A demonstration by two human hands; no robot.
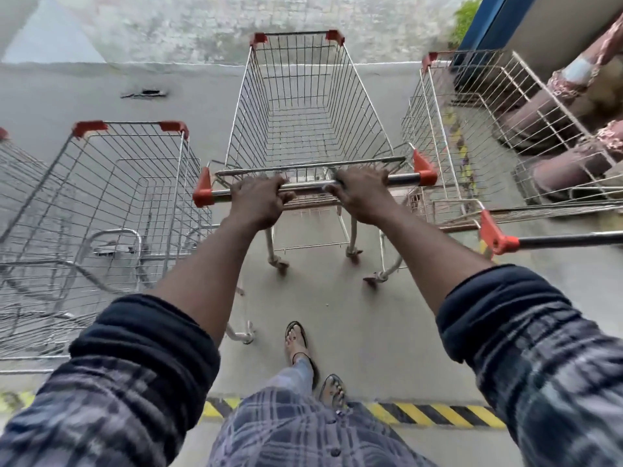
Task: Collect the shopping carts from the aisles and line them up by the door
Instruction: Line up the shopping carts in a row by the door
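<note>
Wire carts (111,203) at both edges cut off; right cart (505,129) blurred.

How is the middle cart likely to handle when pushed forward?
Probably light and free-rolling: the middle cart is empty and stands on casters. Likely stiff, being a wire frame. It may veer on those casters, with the left cart and right cart close beside.

Shop forecourt: wire shopping carts (305,106) on concrete floor (354,325), hazard-striped threshold (435,414)
</note>
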